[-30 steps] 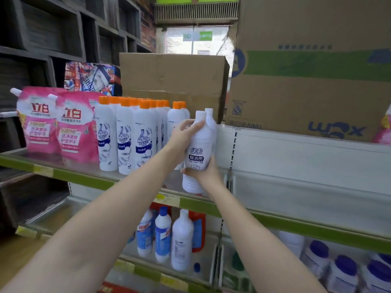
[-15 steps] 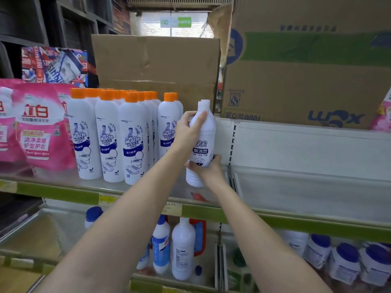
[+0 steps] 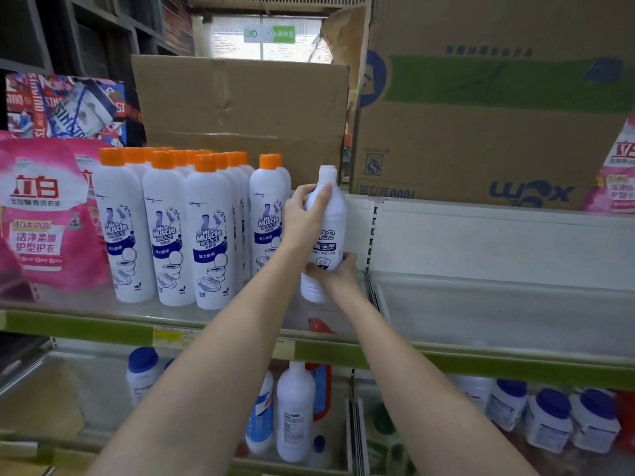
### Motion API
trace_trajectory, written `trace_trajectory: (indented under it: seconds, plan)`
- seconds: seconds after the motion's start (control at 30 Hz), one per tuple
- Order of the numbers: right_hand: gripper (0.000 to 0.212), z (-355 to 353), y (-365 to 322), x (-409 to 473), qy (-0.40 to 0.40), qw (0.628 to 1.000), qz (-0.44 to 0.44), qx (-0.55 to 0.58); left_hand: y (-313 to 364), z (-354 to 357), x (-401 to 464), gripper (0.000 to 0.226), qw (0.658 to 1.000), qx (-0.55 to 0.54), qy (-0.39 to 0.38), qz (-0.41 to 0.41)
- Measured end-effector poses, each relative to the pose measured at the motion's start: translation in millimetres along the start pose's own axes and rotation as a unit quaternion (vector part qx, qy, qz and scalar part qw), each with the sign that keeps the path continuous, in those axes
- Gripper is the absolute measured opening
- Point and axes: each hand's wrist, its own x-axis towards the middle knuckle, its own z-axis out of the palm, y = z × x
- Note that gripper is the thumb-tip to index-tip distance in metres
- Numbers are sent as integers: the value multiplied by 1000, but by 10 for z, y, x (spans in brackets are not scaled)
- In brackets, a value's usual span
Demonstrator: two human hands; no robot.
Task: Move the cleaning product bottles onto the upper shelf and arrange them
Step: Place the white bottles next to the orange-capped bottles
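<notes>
We grip the white bottle (image 3: 326, 235) with left hand (image 3: 302, 218) around its shoulder and right hand (image 3: 338, 273) low: rigid, smooth, probably heavy with liquid.

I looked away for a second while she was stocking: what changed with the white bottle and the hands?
The white bottle went from tilted to upright, beside the orange-capped bottles on the upper shelf. The left hand keeps gripping its upper body and the right hand its lower part. Nothing was let go; the other bottles stayed put.
</notes>
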Motion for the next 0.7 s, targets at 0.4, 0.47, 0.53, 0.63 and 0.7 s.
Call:
trace_trajectory:
  seconds: [0.4, 0.47, 0.53, 0.63, 0.7]
  plan:
    - [87, 33, 216, 110, -8, 997, 8, -80, 85, -4, -186, 53, 998, 29, 18, -49]
    - [66, -38, 41, -180, -5, 996, 17, -92, 64, -32, -320, 56, 996, 53, 23, -66]
    - [51, -144, 22, -328, 0, 997, 34, -72, -14, -92, -475, 52, 991, 77, 40, -105]
    - [33, -326, 33, -477, 44, 996, 23, -76, -115, -185, -708, 36, 979, 127, 45, -151]
    - [16, -444, 33, -583, 55, 996, 11, -75, -106, -235, -844, 26, 975, 136, 38, -170]
